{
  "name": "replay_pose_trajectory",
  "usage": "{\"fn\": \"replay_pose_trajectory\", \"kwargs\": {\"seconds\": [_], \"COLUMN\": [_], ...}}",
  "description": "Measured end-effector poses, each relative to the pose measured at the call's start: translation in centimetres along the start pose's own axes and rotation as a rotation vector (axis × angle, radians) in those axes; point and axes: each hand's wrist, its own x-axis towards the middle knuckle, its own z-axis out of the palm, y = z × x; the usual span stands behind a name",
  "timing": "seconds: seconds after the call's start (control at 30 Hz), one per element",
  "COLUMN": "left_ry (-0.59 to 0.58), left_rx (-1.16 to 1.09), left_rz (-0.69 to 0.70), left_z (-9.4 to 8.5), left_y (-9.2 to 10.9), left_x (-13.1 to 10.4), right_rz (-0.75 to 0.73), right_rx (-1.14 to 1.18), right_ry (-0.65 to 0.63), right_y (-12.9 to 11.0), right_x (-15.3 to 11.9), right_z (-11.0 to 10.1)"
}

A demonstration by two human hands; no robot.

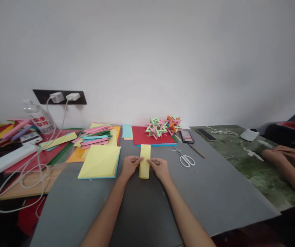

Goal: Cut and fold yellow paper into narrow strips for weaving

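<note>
A narrow folded strip of yellow paper (pixel 145 168) stands lengthwise between my hands, over the grey table. My left hand (pixel 132 166) pinches its left edge, thumb on the front face. From the other side, my right hand (pixel 159 167) grips the right edge the same way. Left of my hands lies a stack of square sheets (pixel 99 161), yellow on top with blue beneath. White-handled scissors (pixel 187 160) rest to the right of my right hand.
Behind are folded paper strips (pixel 97 136), red sheets (pixel 140 135), star-shaped paper models (pixel 157 128) and a thin stick (pixel 197 151). Cables, a white power strip (pixel 10 160) and a bottle (pixel 40 118) are left. Another person's hands (pixel 278 156) rest over the green table (pixel 237 164) at right.
</note>
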Motion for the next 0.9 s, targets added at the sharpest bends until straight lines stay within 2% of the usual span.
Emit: {"fn": "replay_pose_trajectory", "kwargs": {"seconds": [0.23, 0.57, 0.9], "left_ry": [-0.024, 0.073, 0.035], "left_rx": [0.005, -0.014, -0.006], "left_rz": [-0.017, -0.018, -0.031], "left_z": [0.33, 0.14, 0.26], "left_y": [-0.10, -0.46, -0.20], "left_x": [-0.02, 0.26, 0.17], "right_rz": [-0.031, 0.013, -0.105], "right_rx": [-0.010, 0.067, -0.058], "right_ry": [0.116, -0.013, 0.062], "right_y": [-0.32, -0.27, -0.11], "right_x": [-0.05, -0.35, -0.37], "right_z": [-0.25, 0.34, 0.44]}}
